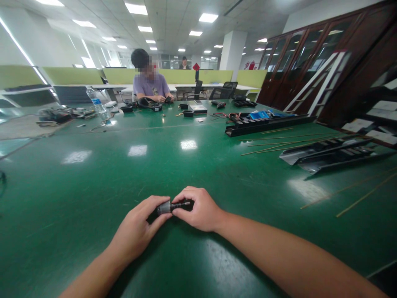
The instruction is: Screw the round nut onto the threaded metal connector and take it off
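Note:
Between my hands, just above or on the green table, is a small cylindrical part with a grey body and a thin dark shaft that ends in a light tip. It lies sideways, shaft pointing right. My left hand pinches the grey body between thumb and fingers. Around the dark shaft close my right hand's thumb and index finger, near where it meets the body. The part's exact kind cannot be made out. Its left end is partly hidden by my left hand.
Black metal channels and thin brass-coloured rods lie on the right. Farther back are another long black channel, a plastic bottle and small black trays. A person in purple sits across the table. A ladder stands by cabinets.

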Demonstrator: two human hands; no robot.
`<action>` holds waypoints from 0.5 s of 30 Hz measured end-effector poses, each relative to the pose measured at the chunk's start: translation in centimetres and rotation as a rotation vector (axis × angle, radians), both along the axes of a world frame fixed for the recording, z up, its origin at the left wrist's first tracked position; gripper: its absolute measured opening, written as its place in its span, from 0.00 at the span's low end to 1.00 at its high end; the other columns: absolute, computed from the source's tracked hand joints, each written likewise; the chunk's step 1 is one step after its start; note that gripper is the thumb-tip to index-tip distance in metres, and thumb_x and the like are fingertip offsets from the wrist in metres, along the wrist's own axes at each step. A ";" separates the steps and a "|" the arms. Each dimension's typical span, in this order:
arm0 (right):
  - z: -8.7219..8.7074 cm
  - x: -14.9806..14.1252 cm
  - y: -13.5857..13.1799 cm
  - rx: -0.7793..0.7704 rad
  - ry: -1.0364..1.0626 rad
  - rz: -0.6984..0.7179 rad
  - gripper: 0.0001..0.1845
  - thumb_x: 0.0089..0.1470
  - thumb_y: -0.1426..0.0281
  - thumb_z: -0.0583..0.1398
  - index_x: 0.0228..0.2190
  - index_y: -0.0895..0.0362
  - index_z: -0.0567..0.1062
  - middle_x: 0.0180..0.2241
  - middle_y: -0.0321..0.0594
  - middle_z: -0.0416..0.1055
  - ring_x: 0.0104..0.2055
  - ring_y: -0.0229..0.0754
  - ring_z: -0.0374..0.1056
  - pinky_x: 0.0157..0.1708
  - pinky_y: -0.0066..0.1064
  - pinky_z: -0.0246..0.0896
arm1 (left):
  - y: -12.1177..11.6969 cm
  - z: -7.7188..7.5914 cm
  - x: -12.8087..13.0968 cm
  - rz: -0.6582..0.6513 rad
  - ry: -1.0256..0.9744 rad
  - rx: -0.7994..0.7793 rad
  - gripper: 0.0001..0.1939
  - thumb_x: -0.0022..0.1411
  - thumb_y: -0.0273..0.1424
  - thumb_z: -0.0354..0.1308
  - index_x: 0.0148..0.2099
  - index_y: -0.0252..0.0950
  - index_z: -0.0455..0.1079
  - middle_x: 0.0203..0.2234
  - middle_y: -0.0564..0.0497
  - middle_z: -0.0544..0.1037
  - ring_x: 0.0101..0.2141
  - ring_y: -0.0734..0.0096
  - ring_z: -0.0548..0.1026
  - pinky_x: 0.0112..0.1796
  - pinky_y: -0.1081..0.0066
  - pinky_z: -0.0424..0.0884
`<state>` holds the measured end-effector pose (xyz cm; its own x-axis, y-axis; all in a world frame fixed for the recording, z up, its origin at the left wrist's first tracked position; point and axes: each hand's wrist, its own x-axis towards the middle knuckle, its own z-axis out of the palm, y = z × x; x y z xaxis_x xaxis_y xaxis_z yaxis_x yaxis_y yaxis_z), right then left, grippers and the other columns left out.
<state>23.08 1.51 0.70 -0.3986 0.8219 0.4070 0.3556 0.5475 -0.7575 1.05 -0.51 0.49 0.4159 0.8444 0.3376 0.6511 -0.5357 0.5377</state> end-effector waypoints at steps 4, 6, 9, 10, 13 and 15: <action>-0.1 0.0 0.0 0.004 0.007 0.003 0.06 0.49 0.72 0.67 0.33 0.55 0.80 0.31 0.36 0.78 0.34 0.39 0.71 0.37 0.29 0.63 | 0.0 0.0 -0.1 -0.001 0.005 0.008 0.16 0.66 0.40 0.58 0.55 0.43 0.68 0.46 0.51 0.77 0.46 0.68 0.75 0.48 0.71 0.72; -0.1 -0.1 0.0 0.003 0.010 -0.002 0.06 0.49 0.71 0.67 0.33 0.55 0.81 0.30 0.36 0.77 0.34 0.39 0.71 0.37 0.29 0.63 | 0.0 -0.1 0.0 -0.003 0.009 0.017 0.16 0.66 0.40 0.58 0.55 0.44 0.68 0.46 0.51 0.77 0.46 0.68 0.76 0.48 0.70 0.72; -0.1 -0.1 0.0 -0.001 0.013 -0.006 0.06 0.48 0.71 0.67 0.32 0.56 0.81 0.30 0.37 0.78 0.33 0.39 0.72 0.36 0.29 0.63 | 0.0 -0.2 0.0 -0.002 0.014 0.039 0.16 0.66 0.40 0.58 0.55 0.44 0.68 0.46 0.51 0.77 0.45 0.68 0.76 0.48 0.70 0.72; -0.1 -0.1 0.0 -0.003 0.015 -0.006 0.06 0.48 0.71 0.67 0.32 0.56 0.81 0.30 0.37 0.78 0.33 0.39 0.72 0.37 0.29 0.63 | -0.1 -0.2 0.0 -0.002 0.015 0.046 0.16 0.66 0.40 0.58 0.54 0.44 0.68 0.46 0.51 0.77 0.45 0.68 0.76 0.48 0.70 0.72; -0.1 -0.1 0.1 -0.005 0.021 -0.008 0.06 0.48 0.71 0.68 0.32 0.56 0.81 0.30 0.37 0.78 0.33 0.39 0.72 0.37 0.29 0.63 | -0.1 -0.2 0.0 -0.001 0.020 0.061 0.16 0.66 0.40 0.58 0.54 0.44 0.68 0.46 0.51 0.77 0.45 0.68 0.76 0.48 0.70 0.72; -0.1 -0.1 0.0 -0.008 0.025 -0.012 0.06 0.48 0.71 0.68 0.32 0.57 0.81 0.30 0.37 0.78 0.33 0.38 0.72 0.36 0.29 0.63 | -0.1 -0.2 0.0 0.002 0.024 0.067 0.16 0.66 0.40 0.58 0.54 0.44 0.68 0.46 0.52 0.77 0.45 0.68 0.76 0.48 0.70 0.72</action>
